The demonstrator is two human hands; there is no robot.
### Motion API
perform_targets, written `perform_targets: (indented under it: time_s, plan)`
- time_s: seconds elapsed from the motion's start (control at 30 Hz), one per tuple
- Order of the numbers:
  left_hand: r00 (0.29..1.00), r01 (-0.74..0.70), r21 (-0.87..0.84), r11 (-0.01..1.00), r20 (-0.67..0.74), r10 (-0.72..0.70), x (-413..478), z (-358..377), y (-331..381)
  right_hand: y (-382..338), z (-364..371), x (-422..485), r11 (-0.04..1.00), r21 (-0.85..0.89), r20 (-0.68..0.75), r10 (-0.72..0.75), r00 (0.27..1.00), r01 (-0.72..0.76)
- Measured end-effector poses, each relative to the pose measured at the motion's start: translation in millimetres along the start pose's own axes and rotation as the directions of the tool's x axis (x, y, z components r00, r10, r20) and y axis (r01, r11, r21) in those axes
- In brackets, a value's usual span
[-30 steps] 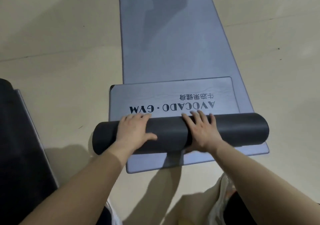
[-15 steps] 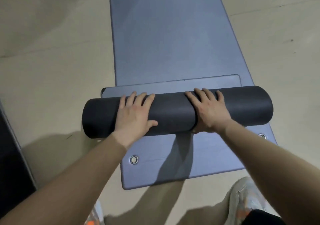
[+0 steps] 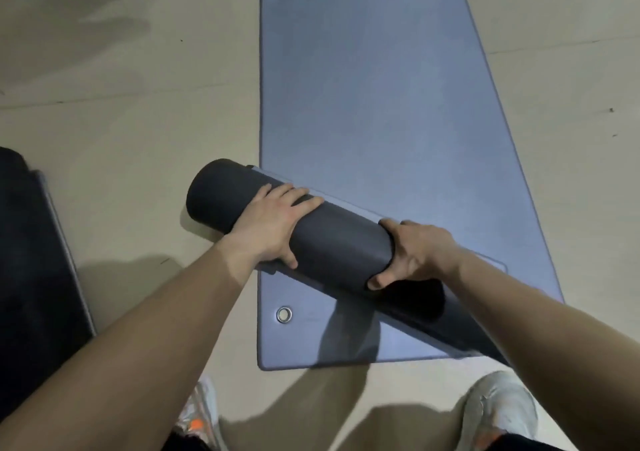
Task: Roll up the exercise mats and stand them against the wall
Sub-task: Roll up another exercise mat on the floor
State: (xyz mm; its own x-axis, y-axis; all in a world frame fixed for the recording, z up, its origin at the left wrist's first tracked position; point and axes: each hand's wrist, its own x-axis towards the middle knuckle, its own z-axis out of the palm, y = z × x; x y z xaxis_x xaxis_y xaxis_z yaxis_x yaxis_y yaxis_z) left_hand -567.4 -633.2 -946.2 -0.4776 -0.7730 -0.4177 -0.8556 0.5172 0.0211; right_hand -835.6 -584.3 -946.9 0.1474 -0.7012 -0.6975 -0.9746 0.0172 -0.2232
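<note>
My left hand [image 3: 273,223] and right hand [image 3: 412,253] wrap the rolled mat [image 3: 339,242] (thumbs underneath). It sits askew; I should square it and keep the coil tight.

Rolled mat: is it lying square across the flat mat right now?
No. The rolled mat sits at a diagonal over the flat mat, gripped by the left hand and right hand.

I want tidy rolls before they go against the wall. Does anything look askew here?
Yes. The dark rolled mat lies diagonally across the flat blue mat, not square to its edges, with its left end overhanging the floor. The left hand and right hand both grip it.
</note>
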Motion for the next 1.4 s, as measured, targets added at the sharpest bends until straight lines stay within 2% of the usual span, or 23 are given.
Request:
perform_targets:
  time_s: [0.07,0.1,0.13,0.17,0.2,0.27,0.3,0.37,0.5,0.57,0.67,0.83,0.93,1.1,1.17,1.27,1.4]
  plan:
    - [0.979,0.193,-0.091,0.977,-0.041,-0.197,-34.3,7.6,0.8,-20.7,20.7,-13.3,0.991,0.132,0.020,0.034,0.999,-0.036]
    - [0.941,0.314,-0.194,0.929,-0.067,-0.332,-53.6,15.5,5.0,-30.8,27.8,-17.3,0.976,0.209,0.033,0.053,0.998,-0.058]
    - [0.888,0.413,-0.345,0.843,-0.052,-0.457,-71.3,25.4,11.9,-40.9,33.5,-19.6,0.955,0.286,0.048,0.069,0.996,-0.080]
    - [0.838,0.474,-0.524,0.708,0.021,-0.546,-87.7,33.9,21.5,-51.8,39.3,-21.0,0.926,0.367,0.063,0.076,0.995,-0.094]
    - [0.798,0.505,-0.699,0.507,0.153,-0.583,-99.5,44.1,30.7,-64.8,46.4,-22.0,0.889,0.447,0.074,0.075,0.994,-0.101]
    - [0.736,0.510,-0.855,0.091,0.380,-0.560,-113.3,60.7,43.8,-94.3,64.6,-22.9,0.793,0.601,0.083,0.057,0.995,-0.095]
    - [0.697,0.510,-0.859,-0.040,0.440,-0.567,-116.4,71.2,43.8,-110.3,74.7,-22.8,0.748,0.657,0.078,0.057,0.995,-0.094]
    - [0.662,0.468,-0.867,-0.174,0.474,-0.580,-115.5,99.1,29.2,-139.1,92.8,-21.3,0.691,0.717,0.050,0.082,0.995,-0.093]
    - [0.695,0.306,-0.900,-0.311,0.434,-0.573,-123.1,90.1,4.5,-169.5,96.5,-2.2,0.678,0.729,0.004,0.134,0.991,-0.095]
    - [0.678,0.239,-0.909,-0.343,0.409,-0.611,-119.0,91.6,-14.9,-182.7,90.6,14.2,0.661,0.747,-0.001,0.114,0.994,-0.075]
    - [0.615,0.151,-0.901,-0.407,0.408,-0.675,-126.1,95.4,-44.1,-220.3,83.4,38.5,0.681,0.731,-0.009,0.059,0.998,-0.033]
    - [0.501,0.127,-0.910,-0.394,0.402,-0.766,-162.9,106.3,-106.0,-297.7,82.5,75.9,0.709,0.705,0.016,-0.059,0.998,0.031]
    - [0.418,0.201,-0.923,-0.328,0.384,-0.823,-191.4,112.0,-142.6,-350.7,86.6,92.3,0.716,0.694,0.027,-0.127,0.991,0.073]
    - [0.241,0.474,-0.877,-0.083,0.220,-0.945,-228.8,116.5,-187.2,-435.7,102.3,107.2,0.715,0.691,0.044,-0.191,0.981,0.108]
    - [0.242,0.497,-0.867,-0.044,0.187,-0.952,-239.8,120.5,-203.5,-455.9,111.6,107.8,0.698,0.707,0.057,-0.215,0.975,0.113]
    - [0.296,0.515,-0.857,-0.011,0.190,-0.936,-250.0,120.4,-212.9,-463.0,117.3,104.7,0.708,0.695,0.063,-0.229,0.971,0.121]
    - [0.281,0.569,-0.822,0.003,0.191,-0.940,-251.6,99.9,-190.1,-449.4,98.9,80.2,0.850,0.478,0.007,-0.254,0.967,0.220]
